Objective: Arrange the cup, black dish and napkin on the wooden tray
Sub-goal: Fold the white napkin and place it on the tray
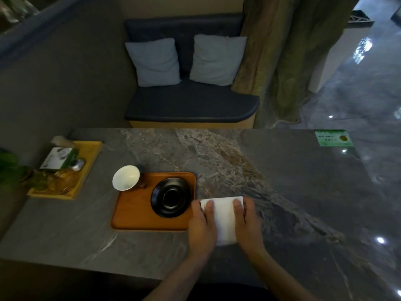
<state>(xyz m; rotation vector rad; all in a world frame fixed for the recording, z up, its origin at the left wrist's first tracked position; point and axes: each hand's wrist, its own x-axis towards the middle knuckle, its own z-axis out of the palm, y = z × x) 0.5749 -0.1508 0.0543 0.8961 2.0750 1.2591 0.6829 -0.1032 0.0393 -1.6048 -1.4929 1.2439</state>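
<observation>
A wooden tray (134, 211) lies on the stone table. On its right half rests a round black dish (171, 197). A white cup (125, 178) stands at the tray's far left corner, over its edge. Just right of the tray a white napkin (224, 218) lies flat on the table. My left hand (202, 227) presses on the napkin's left side and my right hand (247, 222) on its right side, fingers laid flat over it.
A yellow tray (91, 153) at the far left holds a small box, glassware and a metal object. A green card (334, 138) lies at the table's far right corner. Beyond the table stands a dark bench (191, 105) with two cushions.
</observation>
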